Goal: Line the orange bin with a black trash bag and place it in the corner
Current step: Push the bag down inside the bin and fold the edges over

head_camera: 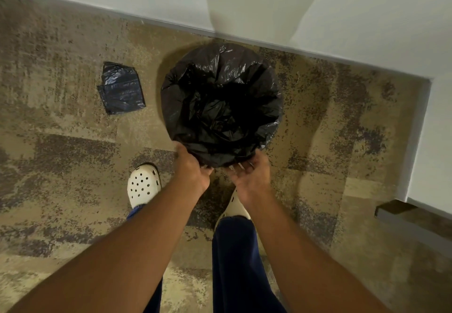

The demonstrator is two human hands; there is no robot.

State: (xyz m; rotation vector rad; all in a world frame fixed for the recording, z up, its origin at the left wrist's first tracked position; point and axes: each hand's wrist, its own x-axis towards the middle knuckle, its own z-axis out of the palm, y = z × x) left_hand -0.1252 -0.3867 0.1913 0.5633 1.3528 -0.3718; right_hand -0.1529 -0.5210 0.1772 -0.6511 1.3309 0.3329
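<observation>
Bag-lined bin [221, 107] near the wall's base, both hands' grip, left hand [193, 168] and right hand [252, 175], pinching its near rim.

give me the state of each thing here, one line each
black trash bag: opened out, crumpled inside, pulled over the whole rim of the bin; no orange shows.
folded bags: folded flat on the carpet, left of the bin, apart from it.
left hand: at the bin's near edge, fingers on the bag.
right hand: at the near edge, fingers curled under the bag's hem.
</observation>
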